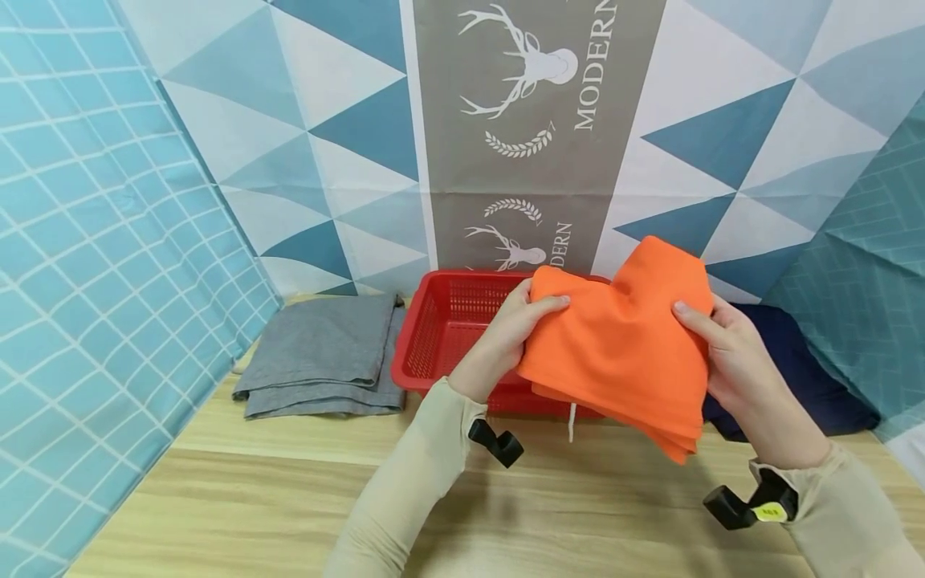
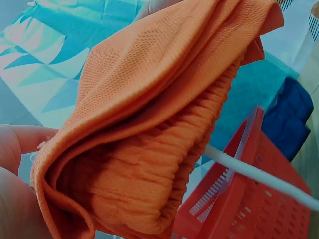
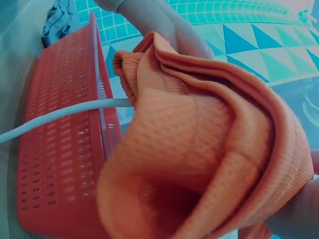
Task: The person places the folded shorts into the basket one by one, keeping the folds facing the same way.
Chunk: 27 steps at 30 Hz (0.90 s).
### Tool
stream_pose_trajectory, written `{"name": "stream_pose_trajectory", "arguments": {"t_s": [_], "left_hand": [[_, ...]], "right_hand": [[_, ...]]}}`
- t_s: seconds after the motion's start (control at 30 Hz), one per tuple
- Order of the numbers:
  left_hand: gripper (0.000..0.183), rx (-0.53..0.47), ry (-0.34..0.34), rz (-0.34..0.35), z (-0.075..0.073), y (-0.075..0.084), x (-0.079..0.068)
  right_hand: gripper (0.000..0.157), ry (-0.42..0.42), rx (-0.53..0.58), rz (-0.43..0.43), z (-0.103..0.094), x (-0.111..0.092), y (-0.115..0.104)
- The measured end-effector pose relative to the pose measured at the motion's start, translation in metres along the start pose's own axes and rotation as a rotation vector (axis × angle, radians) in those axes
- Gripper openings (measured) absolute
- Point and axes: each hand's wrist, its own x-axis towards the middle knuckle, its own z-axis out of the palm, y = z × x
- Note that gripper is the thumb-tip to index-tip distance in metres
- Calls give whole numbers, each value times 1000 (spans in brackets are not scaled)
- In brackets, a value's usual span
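Near the back edge of the wooden table [image 1: 289, 490], before a patterned wall [image 1: 499, 172], sits a red basket [image 1: 419, 345]; beside it, the left hand [image 1: 515, 325] and right hand [image 1: 737, 349] grip an orange cloth [image 1: 621, 337], raised off the tabletop.

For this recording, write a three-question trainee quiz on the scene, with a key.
1. Open: what do the left hand and right hand both grip?
2. Multiple choice, head view: on which side of the red basket is the navy cloth? A) left B) right
3. True or false: the grey cloth lies inside the basket.

Key: 1. Orange fabric. 2. B. 3. False; the grey cloth lies beside the basket.
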Motion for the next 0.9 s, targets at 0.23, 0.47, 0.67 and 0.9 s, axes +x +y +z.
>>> {"name": "stream_pose_trajectory", "arguments": {"t_s": [0.23, 0.47, 0.67, 0.9], "left_hand": [[36, 0, 37, 0, -16, 1, 4], [40, 13, 37, 47, -29, 9, 10], [45, 36, 82, 78, -36, 17, 14], [47, 12, 119, 128, -45, 17, 19]], "right_hand": [[34, 49, -94, 60, 8, 15, 4], [41, 68, -175, 91, 14, 34, 6], [52, 85, -252, 80, 18, 52, 8], [60, 99, -409, 59, 23, 75, 14]]}}
